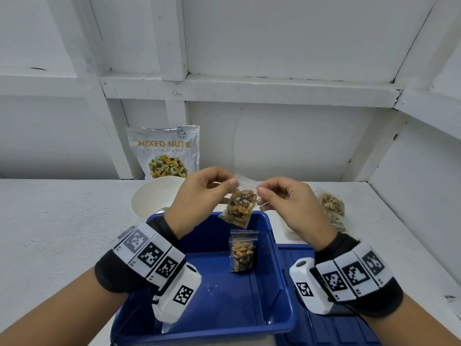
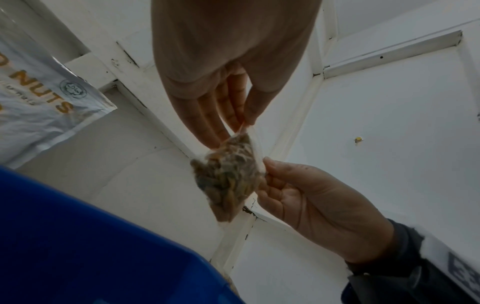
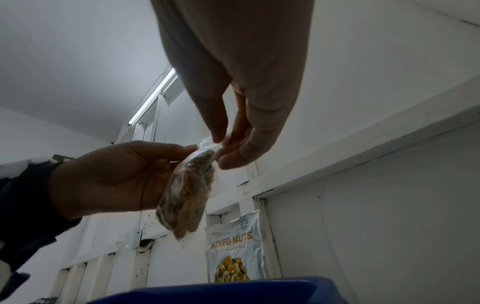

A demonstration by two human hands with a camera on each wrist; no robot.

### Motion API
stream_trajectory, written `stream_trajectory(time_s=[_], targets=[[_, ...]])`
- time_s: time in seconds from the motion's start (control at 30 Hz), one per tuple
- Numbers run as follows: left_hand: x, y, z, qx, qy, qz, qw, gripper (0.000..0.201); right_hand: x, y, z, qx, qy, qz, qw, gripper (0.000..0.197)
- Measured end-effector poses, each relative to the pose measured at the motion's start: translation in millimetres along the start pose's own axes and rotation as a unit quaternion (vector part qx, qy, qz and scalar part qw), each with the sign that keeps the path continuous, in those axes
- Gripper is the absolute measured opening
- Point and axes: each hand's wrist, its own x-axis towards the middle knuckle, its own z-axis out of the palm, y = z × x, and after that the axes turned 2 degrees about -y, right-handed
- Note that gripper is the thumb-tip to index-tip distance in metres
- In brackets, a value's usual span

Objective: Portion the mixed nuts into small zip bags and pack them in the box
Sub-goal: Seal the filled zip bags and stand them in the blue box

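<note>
A small clear zip bag (image 1: 240, 207) filled with mixed nuts hangs above the far end of the blue box (image 1: 282, 290). My left hand (image 1: 199, 196) pinches its top strip at the left end, and my right hand (image 1: 287, 201) pinches the right end. The left wrist view shows the same bag (image 2: 228, 181) between my left hand (image 2: 228, 98) and my right hand (image 2: 311, 197); in the right wrist view the bag (image 3: 187, 195) is pinched by my right hand (image 3: 233, 115) and my left hand (image 3: 116, 176). Another filled zip bag (image 1: 243, 252) lies inside the box.
A white mixed-nuts pouch (image 1: 166, 152) leans on the back wall, with a white bowl (image 1: 149, 198) in front of it. Further filled zip bags (image 1: 333, 207) lie on the white table at the right. The blue box lid (image 1: 324, 328) lies right of the box.
</note>
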Motion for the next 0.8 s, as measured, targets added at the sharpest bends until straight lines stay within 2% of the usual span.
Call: stream_trajectory(time_s=[0.27,0.43,0.57,0.7,0.8], targets=[[1,-9,-3,0.118,0.017,0.048,0.992,0.018,-2,4,2,-0.055,-0.004,-0.008,0.998,0.012],[0,-9,-4,0.08,0.008,0.03,0.996,0.013,-4,3,5,-0.124,-0.002,-0.041,0.991,0.018],[-4,-8,-4,0.025,-0.029,0.012,0.999,0.01,-4,1,3,-0.153,-0.007,-0.056,0.987,0.015],[-6,-13,-7,0.095,-0.042,0.044,0.994,0.013,-6,-1,4,-0.149,-0.019,-0.054,0.987,0.02],[-8,-15,-8,0.128,-0.029,0.061,0.989,0.017,-7,-3,7,-0.127,-0.031,-0.051,0.99,0.02]])
